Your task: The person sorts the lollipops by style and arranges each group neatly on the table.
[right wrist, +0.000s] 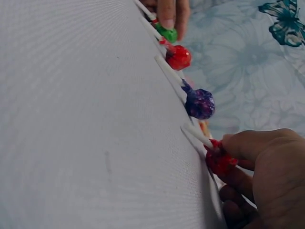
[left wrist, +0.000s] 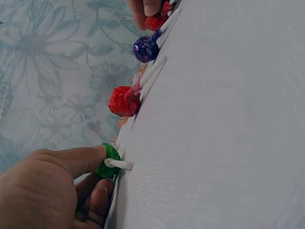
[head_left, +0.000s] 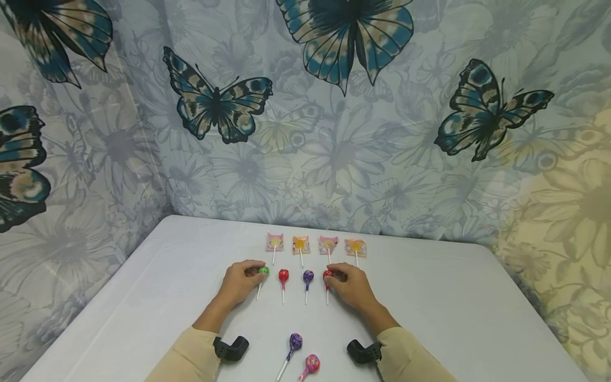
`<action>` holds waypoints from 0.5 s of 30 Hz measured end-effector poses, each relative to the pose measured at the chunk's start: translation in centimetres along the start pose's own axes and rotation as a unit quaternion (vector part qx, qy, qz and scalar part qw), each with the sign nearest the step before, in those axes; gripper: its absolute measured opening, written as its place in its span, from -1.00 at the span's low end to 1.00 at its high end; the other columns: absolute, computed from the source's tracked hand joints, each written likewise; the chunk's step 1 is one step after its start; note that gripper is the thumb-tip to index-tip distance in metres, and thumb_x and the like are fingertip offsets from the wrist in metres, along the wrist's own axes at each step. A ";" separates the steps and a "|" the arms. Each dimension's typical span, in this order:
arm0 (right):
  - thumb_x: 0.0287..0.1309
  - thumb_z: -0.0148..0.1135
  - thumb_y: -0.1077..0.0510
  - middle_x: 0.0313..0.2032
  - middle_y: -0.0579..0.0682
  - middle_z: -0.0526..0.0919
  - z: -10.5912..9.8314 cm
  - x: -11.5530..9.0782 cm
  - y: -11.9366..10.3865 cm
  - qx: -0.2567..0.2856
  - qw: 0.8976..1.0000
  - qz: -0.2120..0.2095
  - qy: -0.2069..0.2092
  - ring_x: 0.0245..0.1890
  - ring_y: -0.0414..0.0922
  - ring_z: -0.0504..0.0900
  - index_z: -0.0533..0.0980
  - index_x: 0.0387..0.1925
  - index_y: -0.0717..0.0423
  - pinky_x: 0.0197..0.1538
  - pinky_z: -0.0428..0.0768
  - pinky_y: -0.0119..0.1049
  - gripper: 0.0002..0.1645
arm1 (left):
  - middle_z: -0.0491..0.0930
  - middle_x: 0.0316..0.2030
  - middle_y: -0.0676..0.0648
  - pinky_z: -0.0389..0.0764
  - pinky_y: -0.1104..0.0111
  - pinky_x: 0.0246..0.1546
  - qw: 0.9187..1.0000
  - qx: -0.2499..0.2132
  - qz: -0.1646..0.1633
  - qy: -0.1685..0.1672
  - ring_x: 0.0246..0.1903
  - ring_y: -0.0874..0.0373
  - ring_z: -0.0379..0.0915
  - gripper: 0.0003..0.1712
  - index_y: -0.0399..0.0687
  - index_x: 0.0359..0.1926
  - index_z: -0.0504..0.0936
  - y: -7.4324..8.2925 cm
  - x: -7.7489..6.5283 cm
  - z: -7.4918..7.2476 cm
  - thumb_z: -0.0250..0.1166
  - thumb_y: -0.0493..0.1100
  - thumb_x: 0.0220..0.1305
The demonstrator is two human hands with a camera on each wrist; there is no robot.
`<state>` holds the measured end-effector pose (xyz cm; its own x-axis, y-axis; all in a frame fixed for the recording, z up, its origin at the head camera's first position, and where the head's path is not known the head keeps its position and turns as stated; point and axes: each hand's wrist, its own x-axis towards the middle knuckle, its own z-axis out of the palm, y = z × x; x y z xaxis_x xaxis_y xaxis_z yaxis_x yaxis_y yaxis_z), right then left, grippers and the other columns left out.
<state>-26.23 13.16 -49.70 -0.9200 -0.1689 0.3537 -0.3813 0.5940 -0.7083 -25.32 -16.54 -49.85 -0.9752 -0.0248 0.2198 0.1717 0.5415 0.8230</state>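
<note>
My left hand (head_left: 239, 281) pinches the green wrapped head of a lollipop (left wrist: 110, 157) between thumb and fingers at the left end of a row. At the right end, my right hand (head_left: 352, 285) pinches a red lollipop (right wrist: 220, 160) by its head. Between the hands lie another red lollipop (head_left: 284, 275) and a purple lollipop (head_left: 308, 276), their white sticks pointing toward me. Both hands stay low at the white table's surface.
Behind the row lie several flat lollipops in clear printed wrappers, including a yellow one (head_left: 301, 244). Nearer me are a purple lollipop (head_left: 296, 341) and a pink lollipop (head_left: 312, 363). The white table (head_left: 429, 307) meets a butterfly-patterned cloth (head_left: 334, 175) at its back edge.
</note>
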 end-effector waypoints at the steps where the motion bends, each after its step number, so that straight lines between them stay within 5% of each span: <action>1: 0.03 0.44 0.23 -0.20 -0.04 0.68 0.0 0.0 0.0 0.001 1.000 0.002 -0.001 -0.25 -0.13 0.58 0.68 -0.15 0.14 -0.19 0.55 -0.18 -0.72 | 0.50 -0.50 0.05 0.44 0.38 -0.47 1.000 0.001 0.000 0.000 -0.47 0.17 0.37 -0.73 -0.16 -0.11 0.73 0.0 0.0 0.0 0.42 -0.32 0.10; 15: 0.06 0.43 0.19 -0.16 -0.07 0.67 -0.6 0.0 -0.9 0.012 0.999 -0.016 0.028 -0.14 -0.06 0.59 0.64 -0.06 0.15 -0.09 0.55 -0.06 -0.65 | 0.50 -0.50 0.05 0.44 0.39 -0.48 1.000 -0.007 0.007 -0.002 -0.48 0.18 0.37 -0.73 -0.17 -0.11 0.72 -0.1 0.0 -0.1 0.43 -0.32 0.10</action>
<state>-25.82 13.09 -48.75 -0.9013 -0.1426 0.4091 -0.4128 0.5695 -0.7109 -25.36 -16.66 -49.91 -0.9732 -0.0140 0.2294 0.1874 0.5295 0.8274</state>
